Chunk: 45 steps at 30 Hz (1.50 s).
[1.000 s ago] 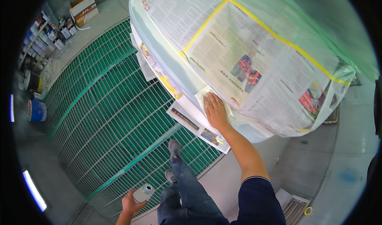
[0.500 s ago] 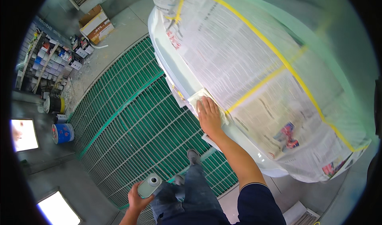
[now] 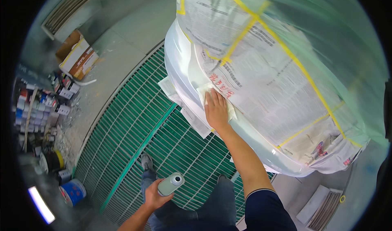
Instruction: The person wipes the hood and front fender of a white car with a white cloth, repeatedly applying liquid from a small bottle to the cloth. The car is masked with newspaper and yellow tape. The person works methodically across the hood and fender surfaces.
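My right hand (image 3: 217,110) lies with its fingers stretched over a folded cream cloth (image 3: 203,93), pressing it against the pale, glossy car bumper (image 3: 178,53). The cloth's edges stick out around the fingers. Above it, newspaper sheets (image 3: 261,80) cover the car body, held by yellow masking tape (image 3: 300,65). Low in front of my legs, my left hand (image 3: 153,195) is wrapped round a pale, grey-green bottle (image 3: 168,186) with a round, dark-centred top. That bottle is apart from the car.
Green floor grating (image 3: 122,149) with metal bars lies underfoot. Thin translucent plastic film (image 3: 359,96) drapes the car at the right. An open cardboard box (image 3: 79,59), small containers (image 3: 34,112) and a blue tin (image 3: 73,192) line the left side. A sheet of paper (image 3: 196,121) hangs below the bumper.
My right hand and the cloth have moved along the bumper toward its far end. My left hand has carried the bottle a little to the right, and my feet have shifted.
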Available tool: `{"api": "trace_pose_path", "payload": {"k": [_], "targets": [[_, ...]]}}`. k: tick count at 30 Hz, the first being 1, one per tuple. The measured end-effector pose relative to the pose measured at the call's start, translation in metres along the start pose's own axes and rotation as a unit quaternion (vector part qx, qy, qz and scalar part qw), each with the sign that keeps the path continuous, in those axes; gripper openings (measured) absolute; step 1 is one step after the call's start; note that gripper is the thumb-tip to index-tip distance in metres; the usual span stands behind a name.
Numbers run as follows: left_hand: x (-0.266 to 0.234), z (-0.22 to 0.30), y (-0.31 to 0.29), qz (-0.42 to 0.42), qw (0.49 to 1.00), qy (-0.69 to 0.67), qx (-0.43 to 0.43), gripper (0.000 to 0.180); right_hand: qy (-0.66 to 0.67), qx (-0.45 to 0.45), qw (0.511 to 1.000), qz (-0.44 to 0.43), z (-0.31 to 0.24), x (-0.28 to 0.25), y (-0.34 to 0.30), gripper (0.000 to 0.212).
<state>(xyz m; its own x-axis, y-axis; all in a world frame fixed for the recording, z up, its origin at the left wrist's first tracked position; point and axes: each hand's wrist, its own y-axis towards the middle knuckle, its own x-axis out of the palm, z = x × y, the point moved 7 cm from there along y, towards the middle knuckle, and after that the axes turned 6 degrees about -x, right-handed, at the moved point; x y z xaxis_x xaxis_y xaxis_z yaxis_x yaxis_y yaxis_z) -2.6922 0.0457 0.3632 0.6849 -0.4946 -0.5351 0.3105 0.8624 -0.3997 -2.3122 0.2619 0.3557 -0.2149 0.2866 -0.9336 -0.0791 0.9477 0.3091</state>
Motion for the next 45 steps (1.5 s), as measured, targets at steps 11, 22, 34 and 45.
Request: {"api": "trace_pose_path", "payload": {"k": [11, 22, 34, 45], "targets": [[0.023, -0.147, 0.213, -0.047, 0.988, 0.032, 0.142, 0.075, 0.006, 0.083, 0.993, 0.083, -0.042, 0.055, 0.108, 0.068], [0.116, -0.227, 0.387, -0.064, 0.975, 0.056, 0.206, 0.074, 0.042, 0.003, 0.944, 0.328, -0.032, 0.074, 0.183, 0.065], [0.157, -0.237, 0.42, -0.175, 0.964, 0.105, 0.172, 0.086, -0.052, 0.044, 0.948, 0.311, -0.024, 0.063, 0.193, 0.055], [0.171, -0.258, 0.45, -0.165, 0.956, 0.138, 0.197, 0.083, -0.106, 0.089, 0.977, 0.161, -0.024, 0.044, 0.068, 0.05]]}}
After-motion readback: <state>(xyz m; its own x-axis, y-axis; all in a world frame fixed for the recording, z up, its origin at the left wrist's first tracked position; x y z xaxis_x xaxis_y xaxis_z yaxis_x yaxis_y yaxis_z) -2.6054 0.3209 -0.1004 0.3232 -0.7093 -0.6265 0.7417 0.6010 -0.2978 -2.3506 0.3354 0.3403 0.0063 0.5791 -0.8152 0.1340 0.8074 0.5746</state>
